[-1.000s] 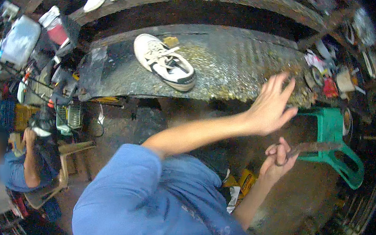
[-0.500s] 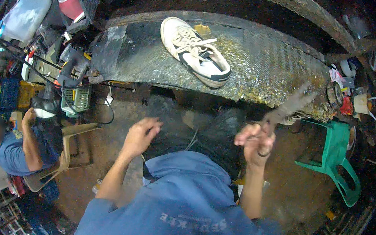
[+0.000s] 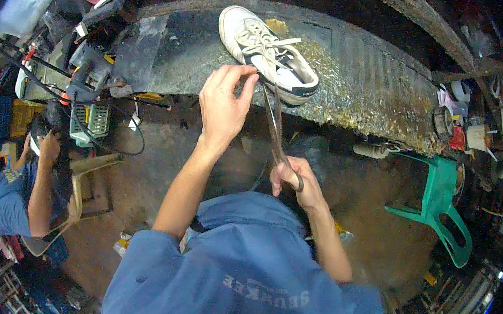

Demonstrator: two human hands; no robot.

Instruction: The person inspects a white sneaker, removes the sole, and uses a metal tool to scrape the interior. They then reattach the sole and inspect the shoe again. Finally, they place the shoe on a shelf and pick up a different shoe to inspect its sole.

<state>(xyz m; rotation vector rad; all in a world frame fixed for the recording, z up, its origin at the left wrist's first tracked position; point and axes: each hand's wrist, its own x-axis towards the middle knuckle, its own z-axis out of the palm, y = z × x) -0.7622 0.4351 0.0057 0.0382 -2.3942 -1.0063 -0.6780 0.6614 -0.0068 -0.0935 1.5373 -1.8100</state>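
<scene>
The bench (image 3: 379, 90) ran across the upper middle of the view, dark and worn, its right part crusted with yellowish residue and its front edge ragged. Below it lay a brown floor (image 3: 146, 183), in a dim room cluttered along both sides.

A white shoe (image 3: 268, 56) with black panels and loose pale laces rested sole-down on the bench, toe to the upper left and heel close to the front edge. The left hand (image 3: 227, 103) was beside it, fingers bent and the thumb near the forefinger; whether a fine piece was pinched there could not be told. The right hand (image 3: 294, 182) was closed around the handles of a pair of dark scissors (image 3: 274, 123), whose blades stood narrowly apart and pointed up at the shoe's near side. That hand hid part of the handles, and the blade tips overlapped the shoe's lower edge.

A yellowish scrap (image 3: 276, 25) lay just behind the shoe. To the right stood a green plastic stool (image 3: 436, 193), under small clutter with a red packet (image 3: 461, 140). To the left were a pale green basket (image 3: 90, 124), a grey corded tool (image 3: 83, 85) and a seated co-worker (image 3: 15, 195) in blue.
</scene>
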